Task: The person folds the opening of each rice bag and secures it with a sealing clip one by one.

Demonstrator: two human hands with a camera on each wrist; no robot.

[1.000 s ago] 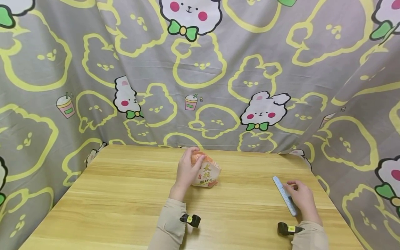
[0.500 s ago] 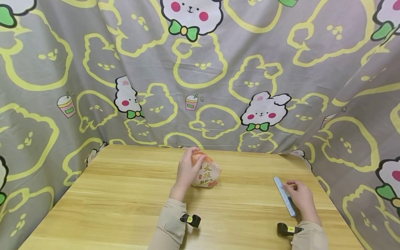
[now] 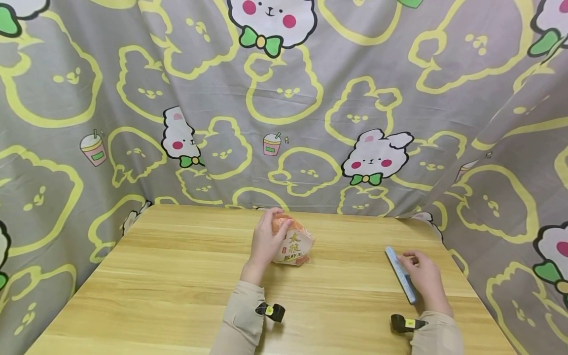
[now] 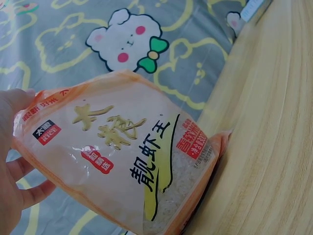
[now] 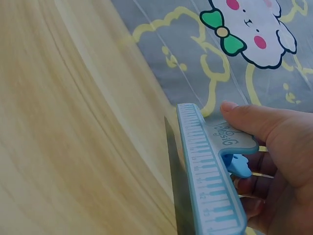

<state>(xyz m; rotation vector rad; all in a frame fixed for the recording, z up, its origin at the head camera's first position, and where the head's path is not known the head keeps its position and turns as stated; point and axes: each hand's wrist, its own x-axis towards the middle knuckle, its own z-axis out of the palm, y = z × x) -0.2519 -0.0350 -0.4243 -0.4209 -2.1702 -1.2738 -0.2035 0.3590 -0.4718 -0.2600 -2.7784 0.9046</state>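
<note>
My left hand grips the gathered top corner of a clear and orange plastic rice bag, thumb in front and fingers behind. Gold and black characters cover its front, and white grains show at its lower end, which meets the table. Over on the right, my right hand pinches the grey handle of a long light blue clip printed with piano keys. The thumb lies on the handle's upper side, while the other fingers curl beneath, partly hidden. The clip stands on its edge close over the table, beside its dark shadow.
Both things are on a wood-grain table, whose back edge meets a grey curtain with yellow outlines and rabbit faces. More curtain hangs along the left and right sides. Black wrist cameras sit at both beige sleeves.
My right hand has shifted the clip slightly left and away from me, and tipped it so less of its printed face shows from above. The left hand and rice bag stay put.
</note>
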